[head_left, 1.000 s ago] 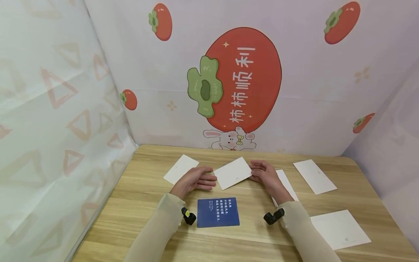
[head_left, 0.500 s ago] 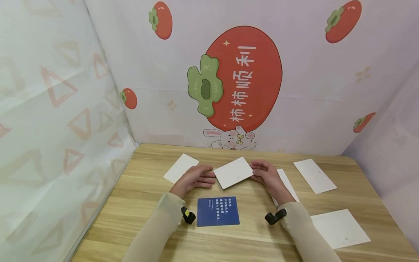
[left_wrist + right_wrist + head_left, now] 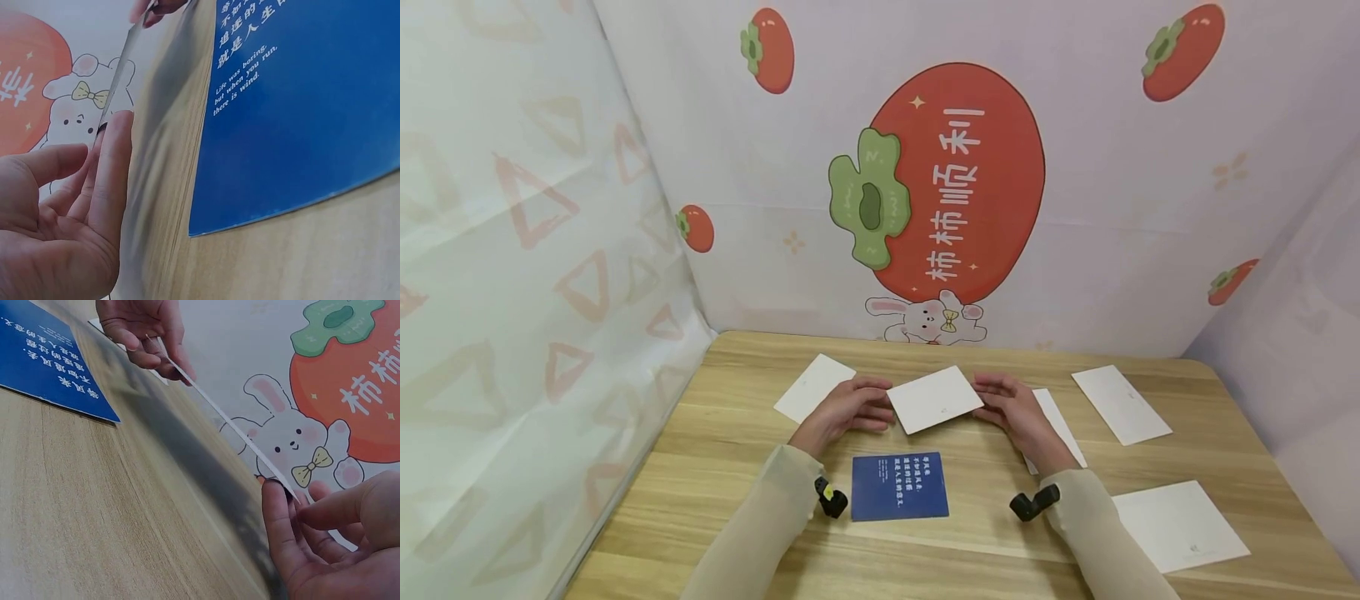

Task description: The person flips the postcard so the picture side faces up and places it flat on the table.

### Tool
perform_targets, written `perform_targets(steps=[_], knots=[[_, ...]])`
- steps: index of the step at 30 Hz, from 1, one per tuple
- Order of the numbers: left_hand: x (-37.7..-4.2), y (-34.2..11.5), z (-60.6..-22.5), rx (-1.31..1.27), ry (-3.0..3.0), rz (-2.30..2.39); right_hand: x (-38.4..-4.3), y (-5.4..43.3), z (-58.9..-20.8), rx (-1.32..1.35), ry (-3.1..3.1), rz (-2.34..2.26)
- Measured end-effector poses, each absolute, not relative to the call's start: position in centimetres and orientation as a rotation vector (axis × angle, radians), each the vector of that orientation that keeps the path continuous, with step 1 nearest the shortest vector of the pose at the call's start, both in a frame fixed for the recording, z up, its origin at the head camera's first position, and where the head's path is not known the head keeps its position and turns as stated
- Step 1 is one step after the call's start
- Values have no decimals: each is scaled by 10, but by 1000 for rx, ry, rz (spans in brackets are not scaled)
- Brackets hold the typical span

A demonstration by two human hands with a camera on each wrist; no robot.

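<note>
A white card (image 3: 936, 400) is held up off the table between my two hands, seen nearly edge-on in both wrist views. My left hand (image 3: 847, 410) holds its left corner, with the fingers (image 3: 115, 169) along the underside and the thumb at the edge. At the opposite corner my right hand (image 3: 1011, 414) pinches it between thumb and fingers, as the right wrist view shows. A dark shadow falls on the wood below the card. Nearer to me, between the forearms, a blue card (image 3: 900, 487) with white lettering lies flat on the table.
White cards lie around: one (image 3: 808, 385) behind my left hand, a narrow-looking one (image 3: 1060, 427) partly under my right wrist, one (image 3: 1122, 404) at the back right, and a larger one (image 3: 1183, 525) by my right sleeve. A printed cloth wall (image 3: 1120, 283) borders the wooden table (image 3: 985, 558).
The held card has tilted, its near right corner shifting slightly right and its far edge dropping a little in view. Both hands stay at its corners; the other cards have not moved.
</note>
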State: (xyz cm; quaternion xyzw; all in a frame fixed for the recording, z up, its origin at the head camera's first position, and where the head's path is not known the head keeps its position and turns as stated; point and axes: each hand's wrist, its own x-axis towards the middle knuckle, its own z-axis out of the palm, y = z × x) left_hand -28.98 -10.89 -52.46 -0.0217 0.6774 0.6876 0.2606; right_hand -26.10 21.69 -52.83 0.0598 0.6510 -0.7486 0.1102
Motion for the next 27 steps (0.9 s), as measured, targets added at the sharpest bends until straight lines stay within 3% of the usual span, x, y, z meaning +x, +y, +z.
perform_targets(steps=[27], knots=[[-288,-111,-528,56,1843,1842,-260,223,-532,76,1993,-2151]])
